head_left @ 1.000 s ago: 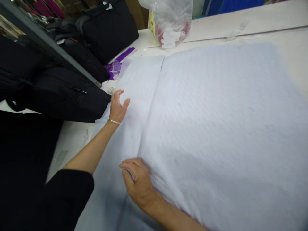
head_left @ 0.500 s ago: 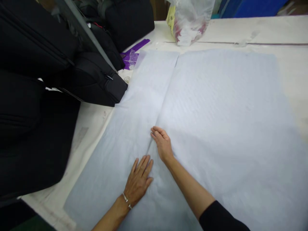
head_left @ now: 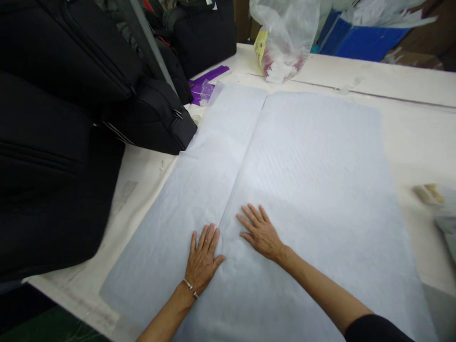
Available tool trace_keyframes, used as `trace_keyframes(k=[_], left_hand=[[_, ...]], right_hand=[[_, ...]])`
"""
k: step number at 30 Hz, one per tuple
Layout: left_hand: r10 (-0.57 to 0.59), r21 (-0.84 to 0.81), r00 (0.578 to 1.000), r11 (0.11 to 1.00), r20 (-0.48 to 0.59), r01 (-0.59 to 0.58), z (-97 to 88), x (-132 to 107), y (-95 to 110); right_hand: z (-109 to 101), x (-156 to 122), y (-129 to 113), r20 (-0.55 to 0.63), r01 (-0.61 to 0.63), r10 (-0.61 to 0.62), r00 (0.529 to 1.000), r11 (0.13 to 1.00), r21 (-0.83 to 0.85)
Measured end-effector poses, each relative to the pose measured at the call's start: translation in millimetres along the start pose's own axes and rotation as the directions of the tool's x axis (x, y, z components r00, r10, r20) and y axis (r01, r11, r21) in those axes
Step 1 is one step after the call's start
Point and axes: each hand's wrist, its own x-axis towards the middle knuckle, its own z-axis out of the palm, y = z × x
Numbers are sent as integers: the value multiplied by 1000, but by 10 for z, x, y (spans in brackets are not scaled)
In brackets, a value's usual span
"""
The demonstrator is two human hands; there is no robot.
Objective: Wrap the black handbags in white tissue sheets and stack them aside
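Observation:
A large sheet of thin white tissue paper (head_left: 313,180) lies spread over the white table (head_left: 409,85), with a folded edge running from near my hands up to the far end. My left hand (head_left: 202,259), with a thin bracelet at the wrist, lies flat on the narrower left strip, fingers spread. My right hand (head_left: 259,232) rests flat on the wider part just right of the fold, fingers spread. Neither hand holds anything.
Black bags (head_left: 71,95) are stacked along the left of the table, one corner touching the paper. A clear plastic bag (head_left: 285,38) with reddish contents stands at the far end, purple scraps (head_left: 204,83) beside it. A blurred pale object (head_left: 436,199) lies at the right edge.
My left hand came back from the far left edge of the paper to beside my right. My right hand has uncurled from the fold and now lies flat.

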Motion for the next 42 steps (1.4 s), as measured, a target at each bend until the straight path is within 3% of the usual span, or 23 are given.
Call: trace_keyframes(k=[2, 6, 10, 16, 22, 25, 30, 36, 42], left_hand=[[-6, 18, 1000, 1000, -18, 6, 13, -7, 1], [-10, 38, 997, 999, -71, 12, -9, 13, 40], [98, 42, 990, 995, -104, -94, -43, 209, 106], [142, 23, 983, 990, -114, -140, 33, 933, 135], [124, -18, 985, 992, -117, -127, 35, 1716, -20], [58, -28, 992, 998, -112, -62, 6, 2112, -192], [-101, -28, 994, 995, -28, 100, 0, 2669, -527], [-301, -29, 950, 952, 82, 304, -7, 3043, -774], [-427, -47, 899, 900, 92, 433, -11, 3342, -1158]], right_hand=[[-24, 128, 208, -17, -72, 71, 997, 995, -68], [-88, 429, 495, -16, -94, 93, 996, 989, -116], [-116, 705, 729, -22, -102, 100, 995, 988, -112], [-147, 1150, 1100, -37, -158, 155, 987, 980, -124], [-184, 1516, 1295, -20, -79, 77, 997, 991, -105], [-192, 1577, 1326, -80, -84, 77, 994, 992, -98], [-183, 1626, 1361, -188, -272, 247, 951, 955, -121], [-178, 1748, 1505, -197, -362, 337, 921, 925, -110], [-177, 1886, 1700, -217, -447, 419, 882, 888, -105]])
